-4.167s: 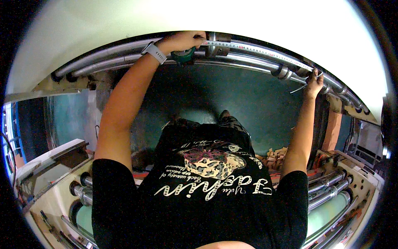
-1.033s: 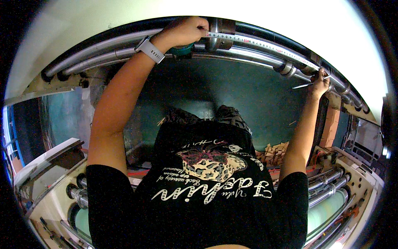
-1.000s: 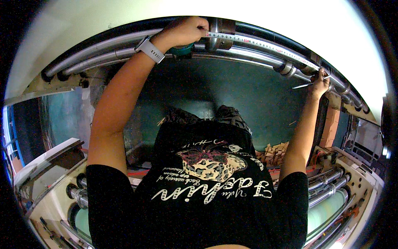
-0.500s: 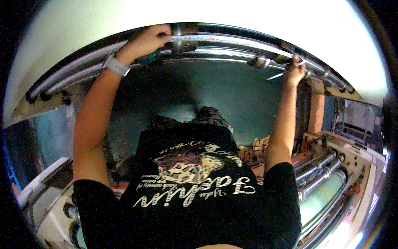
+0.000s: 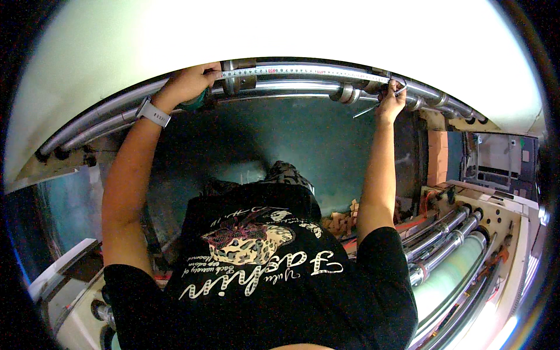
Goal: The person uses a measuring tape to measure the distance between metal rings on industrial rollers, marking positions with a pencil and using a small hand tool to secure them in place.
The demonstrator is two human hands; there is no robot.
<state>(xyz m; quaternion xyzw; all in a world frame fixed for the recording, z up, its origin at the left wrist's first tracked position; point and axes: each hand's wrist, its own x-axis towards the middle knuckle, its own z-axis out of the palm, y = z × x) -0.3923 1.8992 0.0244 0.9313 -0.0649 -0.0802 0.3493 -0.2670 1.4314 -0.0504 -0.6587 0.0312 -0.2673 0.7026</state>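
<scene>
My left hand [image 5: 189, 87], with a grey watch [image 5: 154, 112] on its wrist, is closed on a tape measure [image 5: 280, 70]. Its pale marked blade stretches rightward along the metal shafts to my right hand [image 5: 392, 104]. The right fingers pinch around the blade's far end and also hold a thin bent metal rod [image 5: 366, 112], which looks like a hex key. A green rounded thing [image 5: 195, 104] shows under my left hand; whether it is the tape's case I cannot tell. Metal collars [image 5: 231, 86] sit on the shafts, one beside my left hand and another [image 5: 346, 93] near my right.
A large white machine panel [image 5: 280, 29] curves above the shafts. Dark green floor [image 5: 233, 128] lies below my arms. Behind me on the right stands a machine with chrome rollers [image 5: 443, 230] and a pale green roller [image 5: 452, 274]. Brown scraps [image 5: 341, 224] are piled near it.
Both hands and the shafts sit lower and slightly further left in the view. The tape blade remains stretched between my hands, and the rod is still in the right one.
</scene>
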